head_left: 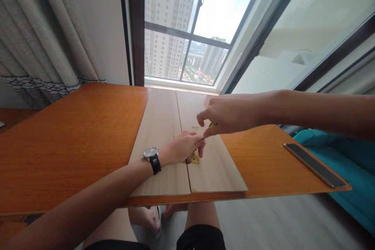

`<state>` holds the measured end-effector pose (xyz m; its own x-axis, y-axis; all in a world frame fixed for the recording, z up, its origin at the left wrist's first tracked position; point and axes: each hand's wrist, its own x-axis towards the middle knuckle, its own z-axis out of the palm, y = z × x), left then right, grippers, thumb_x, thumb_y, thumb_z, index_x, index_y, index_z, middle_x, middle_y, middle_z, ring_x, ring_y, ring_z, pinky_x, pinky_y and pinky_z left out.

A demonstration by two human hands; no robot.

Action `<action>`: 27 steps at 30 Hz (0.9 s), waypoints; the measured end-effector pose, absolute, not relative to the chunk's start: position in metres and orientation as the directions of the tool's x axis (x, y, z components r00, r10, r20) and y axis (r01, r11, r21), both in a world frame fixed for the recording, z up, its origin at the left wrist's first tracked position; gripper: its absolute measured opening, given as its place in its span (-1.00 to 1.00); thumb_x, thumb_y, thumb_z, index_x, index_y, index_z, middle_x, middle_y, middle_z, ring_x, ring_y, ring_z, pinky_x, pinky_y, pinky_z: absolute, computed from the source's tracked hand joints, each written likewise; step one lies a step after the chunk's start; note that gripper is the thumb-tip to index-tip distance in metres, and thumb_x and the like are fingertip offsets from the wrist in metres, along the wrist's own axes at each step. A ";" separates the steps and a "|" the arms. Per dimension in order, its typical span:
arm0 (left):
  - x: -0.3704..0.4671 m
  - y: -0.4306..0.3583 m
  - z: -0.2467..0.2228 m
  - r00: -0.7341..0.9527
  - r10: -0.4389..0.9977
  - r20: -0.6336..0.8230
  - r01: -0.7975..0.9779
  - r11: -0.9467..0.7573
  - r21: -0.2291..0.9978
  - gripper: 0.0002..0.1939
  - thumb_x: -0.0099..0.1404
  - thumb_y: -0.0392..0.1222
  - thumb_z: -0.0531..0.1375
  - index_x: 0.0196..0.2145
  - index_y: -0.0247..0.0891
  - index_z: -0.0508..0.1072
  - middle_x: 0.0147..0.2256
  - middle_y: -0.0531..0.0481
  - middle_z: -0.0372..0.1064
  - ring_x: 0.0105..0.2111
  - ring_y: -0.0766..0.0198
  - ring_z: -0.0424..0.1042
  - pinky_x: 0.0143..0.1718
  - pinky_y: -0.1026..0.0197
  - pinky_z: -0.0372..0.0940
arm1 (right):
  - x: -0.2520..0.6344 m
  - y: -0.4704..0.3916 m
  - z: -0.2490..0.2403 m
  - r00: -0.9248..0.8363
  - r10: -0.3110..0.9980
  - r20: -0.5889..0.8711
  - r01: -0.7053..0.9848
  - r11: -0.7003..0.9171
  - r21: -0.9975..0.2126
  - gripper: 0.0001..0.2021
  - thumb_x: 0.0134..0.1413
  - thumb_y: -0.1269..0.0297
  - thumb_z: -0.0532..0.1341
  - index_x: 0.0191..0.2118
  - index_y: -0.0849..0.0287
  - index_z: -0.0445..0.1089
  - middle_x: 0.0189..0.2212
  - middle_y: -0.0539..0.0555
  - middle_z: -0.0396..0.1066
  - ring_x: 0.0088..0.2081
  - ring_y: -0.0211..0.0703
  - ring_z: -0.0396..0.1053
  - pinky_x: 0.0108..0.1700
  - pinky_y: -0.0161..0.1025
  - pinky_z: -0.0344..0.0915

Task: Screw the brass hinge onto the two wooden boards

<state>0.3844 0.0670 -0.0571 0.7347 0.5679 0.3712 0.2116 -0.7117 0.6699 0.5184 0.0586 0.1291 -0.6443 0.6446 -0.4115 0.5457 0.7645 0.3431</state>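
Note:
Two pale wooden boards [158, 117] lie side by side with a narrow seam between them. My left hand [186, 146], with a watch [151, 158] on the wrist, rests over the seam, its fingers pressed together on something too small to make out. Under it, a gold-coloured metal piece [193, 158] shows in part. My right hand [221, 117] comes in from the right with curled fingers, its fingertips meeting those of my left hand. A yellow item [213, 124] shows inside the right hand. Just left of that hand lies a small thin piece [195, 127] on the right board.
Beneath the boards is an orange-brown wooden table [88, 144]. A dark flat object [315, 165] lies near its right end. Behind are a window [190, 39] and a curtain [43, 27]. A teal sofa [336, 164] stands at the right.

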 end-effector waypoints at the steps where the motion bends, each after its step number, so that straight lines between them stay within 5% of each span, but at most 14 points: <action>1: 0.385 0.067 -0.058 0.734 0.568 0.372 0.212 -0.712 0.669 -0.61 0.57 -0.20 -0.08 -0.45 -0.24 0.28 -0.39 0.03 0.55 -0.30 0.28 0.43 0.05 0.13 0.25 | 0.519 0.057 0.132 -0.664 0.614 -0.427 0.504 0.789 0.351 -0.71 0.18 0.20 0.31 -0.03 0.21 0.54 -0.31 0.14 0.50 -0.38 -0.18 0.36 -0.41 -0.24 0.04; 3: 0.385 0.068 -0.060 0.730 0.575 0.370 0.206 -0.701 0.683 -0.59 0.57 -0.18 -0.10 -0.45 -0.24 0.28 -0.40 0.01 0.54 -0.33 0.29 0.43 0.01 0.15 0.28 | 0.520 0.054 0.138 -0.696 0.541 -0.472 0.398 0.838 0.374 -0.71 0.13 0.34 0.34 0.00 0.16 0.52 -0.20 0.12 0.50 -0.33 -0.17 0.38 -0.38 -0.24 0.04; 6: 0.384 0.068 -0.060 0.731 0.570 0.375 0.178 -0.689 0.703 -0.57 0.57 -0.15 -0.13 -0.44 -0.24 0.31 -0.38 -0.02 0.55 -0.35 0.29 0.43 -0.07 0.18 0.31 | 0.522 0.054 0.139 -0.674 0.518 -0.527 0.329 0.849 0.413 -0.83 0.25 0.44 0.20 -0.17 0.20 0.56 -0.31 0.11 0.50 -0.37 -0.19 0.35 -0.36 -0.20 0.03; 11: 0.382 0.067 -0.055 0.707 0.556 0.437 0.119 -0.703 0.701 -0.76 0.53 -0.16 -0.02 -0.22 -0.25 0.39 -0.30 0.00 0.59 -0.16 0.23 0.48 0.09 0.12 0.24 | 0.517 0.059 0.127 -0.483 0.683 -0.548 0.629 0.706 0.326 -0.61 0.32 0.10 0.15 -0.33 0.30 0.60 -0.55 0.09 0.41 -0.50 -0.25 0.22 -0.38 -0.20 0.06; 14: 0.380 0.068 -0.054 0.726 0.546 0.418 0.112 -0.694 0.711 -0.72 0.54 -0.17 -0.04 -0.29 -0.25 0.39 -0.31 0.00 0.60 -0.24 0.28 0.48 0.06 0.15 0.25 | 0.515 0.059 0.125 -0.440 0.733 -0.519 0.709 0.638 0.300 -0.63 0.29 0.07 0.17 -0.18 0.27 0.61 -0.51 0.09 0.43 -0.49 -0.25 0.23 -0.40 -0.23 0.07; 17: 0.379 0.069 -0.055 0.738 0.541 0.403 0.104 -0.682 0.724 -0.67 0.55 -0.16 -0.06 -0.33 -0.25 0.36 -0.28 0.00 0.61 -0.32 0.32 0.47 0.08 0.17 0.23 | 0.521 0.055 0.132 -0.564 0.684 -0.462 0.590 0.726 0.354 -0.63 0.16 0.13 0.31 0.05 0.12 0.53 -0.32 0.11 0.50 -0.38 -0.16 0.33 -0.37 -0.23 0.07; 22: 0.377 0.068 -0.056 0.753 0.539 0.377 0.097 -0.659 0.746 -0.70 0.58 -0.17 -0.09 -0.29 -0.24 0.31 -0.20 0.00 0.63 -0.22 0.33 0.49 0.16 0.12 0.15 | 0.535 0.049 0.139 -0.706 0.500 -0.502 0.279 0.847 0.452 -0.76 0.34 0.33 0.12 -0.17 0.15 0.57 -0.37 0.12 0.49 -0.39 -0.15 0.34 -0.37 -0.17 -0.01; 27: 0.378 0.068 -0.053 0.782 0.523 0.339 0.137 -0.675 0.725 -0.75 0.57 -0.15 -0.06 -0.21 -0.24 0.34 -0.12 -0.03 0.62 -0.03 0.24 0.49 0.25 0.02 0.04 | 0.526 0.054 0.131 -0.542 0.679 -0.495 0.552 0.732 0.399 -0.53 0.40 0.10 0.04 -0.36 0.27 0.57 -0.58 0.11 0.40 -0.60 -0.28 0.16 -0.45 -0.19 -0.05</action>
<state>0.3781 0.0678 -0.0532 0.7823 0.5226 0.3389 0.1373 -0.6754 0.7246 0.5257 0.0539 0.1306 -0.5422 0.6788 -0.4953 0.5517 0.7322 0.3994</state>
